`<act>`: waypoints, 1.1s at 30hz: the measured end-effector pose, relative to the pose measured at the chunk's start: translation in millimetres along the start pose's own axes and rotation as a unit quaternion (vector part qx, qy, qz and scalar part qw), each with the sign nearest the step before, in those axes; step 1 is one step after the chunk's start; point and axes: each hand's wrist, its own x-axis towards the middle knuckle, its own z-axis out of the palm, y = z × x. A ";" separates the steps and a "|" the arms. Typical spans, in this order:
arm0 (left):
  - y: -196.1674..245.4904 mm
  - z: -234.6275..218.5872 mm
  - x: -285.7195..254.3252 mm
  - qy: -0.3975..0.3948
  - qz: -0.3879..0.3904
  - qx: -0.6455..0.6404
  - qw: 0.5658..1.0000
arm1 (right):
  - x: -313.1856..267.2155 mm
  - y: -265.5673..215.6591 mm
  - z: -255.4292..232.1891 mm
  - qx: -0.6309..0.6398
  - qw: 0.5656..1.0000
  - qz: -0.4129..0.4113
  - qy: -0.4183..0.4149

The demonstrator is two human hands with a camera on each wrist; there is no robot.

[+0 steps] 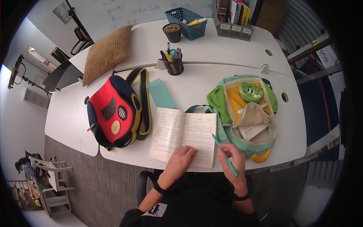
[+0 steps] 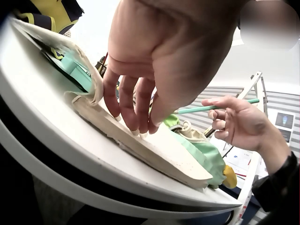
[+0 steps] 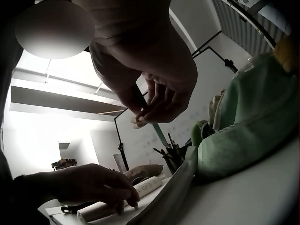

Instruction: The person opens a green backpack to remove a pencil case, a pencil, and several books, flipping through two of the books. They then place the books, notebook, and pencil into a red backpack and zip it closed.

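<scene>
An open book (image 1: 166, 132) lies near the front edge of the white table, printed text on both pages. My left hand (image 1: 180, 160) rests on its lower middle, fingertips on the right-hand page (image 2: 164, 150). Over the right edge of the book, my right hand (image 1: 235, 162) holds a slim green pen (image 1: 229, 163) between thumb and fingers. One end of the pen points up and left over the page; the other sticks out below the hand. In the right wrist view, curled fingers partly hide the pen (image 3: 159, 134).
A red and navy backpack (image 1: 109, 109) stands left of the book, a green one (image 1: 245, 142) to its right. Behind are a teal flat case (image 1: 162, 94), a pen cup (image 1: 174, 67), a potted plant (image 1: 172, 34), a blue basket (image 1: 193, 32), a cushion (image 1: 107, 51) and a book rack (image 1: 234, 32).
</scene>
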 end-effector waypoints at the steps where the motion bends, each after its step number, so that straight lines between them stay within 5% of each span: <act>1: 3.1 -3.1 0.4 0.004 0.002 -0.007 1.000 | 0.1 1.3 -1.5 -0.021 1.000 -0.011 -0.003; 5: 15.9 -10.9 -0.5 -0.005 0.037 -0.003 0.999 | 3.0 -2.7 -1.8 -0.068 0.996 -0.046 -0.039; 17: 56.2 37.2 38.7 0.015 -0.144 0.084 0.986 | 0.9 -14.9 1.2 -0.063 0.997 -0.025 -0.027; 23: 28.5 40.7 33.8 0.113 -0.020 -0.001 0.993 | -5.4 -8.2 -3.6 -0.051 0.999 -0.017 0.000; 26: 30.6 -4.6 27.6 -0.010 -0.176 -0.074 0.982 | -9.4 -7.0 -4.1 -0.018 1.000 -0.008 -0.013; 33: -23.2 -68.0 -19.6 -0.001 -0.312 -0.228 0.922 | -0.6 -14.7 1.1 -0.021 0.997 -0.061 -0.040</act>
